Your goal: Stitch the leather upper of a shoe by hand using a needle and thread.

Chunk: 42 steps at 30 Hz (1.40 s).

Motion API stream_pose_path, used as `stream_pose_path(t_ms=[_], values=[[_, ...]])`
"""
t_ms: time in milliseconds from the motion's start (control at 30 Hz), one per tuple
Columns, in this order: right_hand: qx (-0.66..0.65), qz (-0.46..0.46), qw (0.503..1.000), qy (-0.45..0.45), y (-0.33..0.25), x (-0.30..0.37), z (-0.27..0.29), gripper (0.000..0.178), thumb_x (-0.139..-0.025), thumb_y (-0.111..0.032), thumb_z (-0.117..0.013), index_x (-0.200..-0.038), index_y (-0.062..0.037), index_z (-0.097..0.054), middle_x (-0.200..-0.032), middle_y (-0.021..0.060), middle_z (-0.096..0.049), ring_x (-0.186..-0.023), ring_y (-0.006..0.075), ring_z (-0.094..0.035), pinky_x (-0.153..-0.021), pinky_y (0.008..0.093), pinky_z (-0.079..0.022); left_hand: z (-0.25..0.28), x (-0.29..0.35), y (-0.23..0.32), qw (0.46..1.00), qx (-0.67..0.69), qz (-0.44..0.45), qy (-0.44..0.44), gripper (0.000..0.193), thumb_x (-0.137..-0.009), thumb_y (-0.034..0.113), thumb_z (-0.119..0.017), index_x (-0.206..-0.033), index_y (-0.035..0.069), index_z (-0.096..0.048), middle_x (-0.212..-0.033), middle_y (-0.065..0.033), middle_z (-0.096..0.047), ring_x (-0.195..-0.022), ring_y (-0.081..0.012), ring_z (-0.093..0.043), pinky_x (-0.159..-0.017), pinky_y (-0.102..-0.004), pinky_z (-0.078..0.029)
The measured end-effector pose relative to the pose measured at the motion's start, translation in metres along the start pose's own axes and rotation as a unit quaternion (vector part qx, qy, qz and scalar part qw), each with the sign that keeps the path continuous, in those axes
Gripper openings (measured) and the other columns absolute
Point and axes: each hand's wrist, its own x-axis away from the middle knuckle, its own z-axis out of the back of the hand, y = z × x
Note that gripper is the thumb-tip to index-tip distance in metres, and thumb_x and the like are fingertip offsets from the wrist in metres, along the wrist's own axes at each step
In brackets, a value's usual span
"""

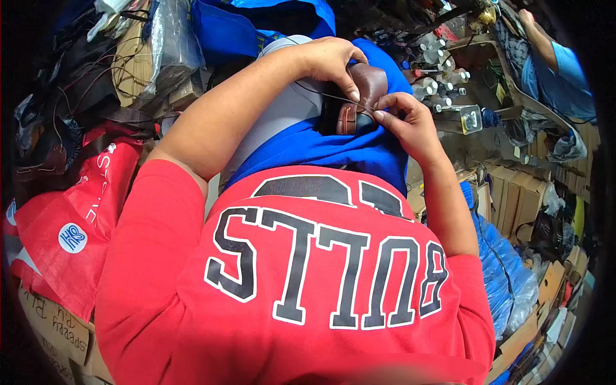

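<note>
A brown leather shoe (370,79) rests in my lap on blue cloth (321,144), its smooth toe pointing away from me. My left hand (335,63) curls around the shoe's left side, with the thumb pressed down near the lacing; some of its fingers are hidden. Thumb and forefinger of my right hand (409,122) pinch a thin dark lace at the shoe's upper. Another length of dark lace (324,94) stretches leftward from there. The stitched side of the shoe, with a tan lace, shows below my left thumb.
Several clear bottles (439,83) and a square glass jar (470,120) stand to the right. A red bag (77,218) lies at left, beside cardboard and plastic-wrapped bundles. Cardboard boxes (513,192) and blue plastic (497,263) fill the right. Another person's arm (539,42) shows at the far right.
</note>
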Motion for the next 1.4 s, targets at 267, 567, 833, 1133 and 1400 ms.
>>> stream_pose_path(t_ms=[267, 567, 833, 1133, 1400], values=[[0.025, 0.032, 0.999, -0.031, 0.009, -0.002, 0.017, 0.016, -0.080, -0.004, -0.068, -0.095, -0.0086, -0.072, -0.083, 0.0016, -0.060, -0.079, 0.0115, -0.053, -0.073, 0.0244, -0.042, 0.000, 0.000, -0.012, 0.999, 0.032, -0.030, 0.004, 0.074, -0.050, 0.033, -0.087, -0.110, -0.001, -0.061, -0.098, -0.0170, -0.067, -0.093, -0.0277, -0.065, -0.081, -0.0353, -0.049], [-0.020, 0.024, 1.000, -0.005, 0.002, -0.006, -0.001, 0.009, -0.079, -0.006, -0.071, -0.088, -0.0045, -0.070, -0.082, 0.0026, -0.063, -0.077, 0.0126, -0.055, -0.072, 0.0254, -0.044, -0.009, -0.005, -0.005, 0.999, -0.026, -0.018, 0.034, 0.067, -0.050, 0.035, -0.087, -0.102, 0.000, -0.063, -0.094, -0.0178, -0.067, -0.090, -0.0302, -0.065, -0.078, -0.0373, -0.049], [0.125, 0.052, 0.991, 0.020, -0.015, 0.008, 0.001, 0.013, -0.078, -0.009, -0.071, -0.091, -0.0084, -0.069, -0.074, 0.0073, -0.056, -0.070, 0.0198, -0.055, -0.065, 0.0320, -0.044, 0.001, 0.043, 0.014, 0.992, -0.005, 0.072, 0.101, 0.045, -0.069, 0.026, -0.074, -0.108, 0.007, -0.060, -0.077, -0.0123, -0.059, -0.074, -0.0230, -0.058, -0.066, -0.0344, -0.045], [0.152, 0.115, 0.981, 0.039, -0.010, 0.026, -0.022, 0.034, -0.079, -0.001, -0.065, -0.112, -0.0104, -0.066, -0.075, 0.0098, -0.050, -0.068, 0.0249, -0.050, -0.064, 0.0342, -0.041, -0.006, 0.099, 0.015, 0.987, 0.068, -0.004, 0.146, 0.033, -0.079, -0.012, -0.046, -0.103, 0.003, -0.064, -0.092, -0.0098, -0.053, -0.077, -0.0166, -0.057, -0.072, -0.0286, -0.047], [0.021, 0.047, 0.992, -0.114, -0.007, -0.006, 0.015, 0.029, -0.082, 0.003, -0.058, -0.107, -0.0074, -0.068, -0.082, 0.0038, -0.048, -0.078, 0.0146, -0.049, -0.072, 0.0260, -0.041, -0.004, 0.093, 0.033, 0.973, 0.079, -0.048, 0.210, 0.019, -0.076, -0.005, -0.066, -0.093, 0.004, -0.069, -0.079, -0.0041, -0.057, -0.071, -0.0131, -0.055, -0.067, -0.0259, -0.046]])
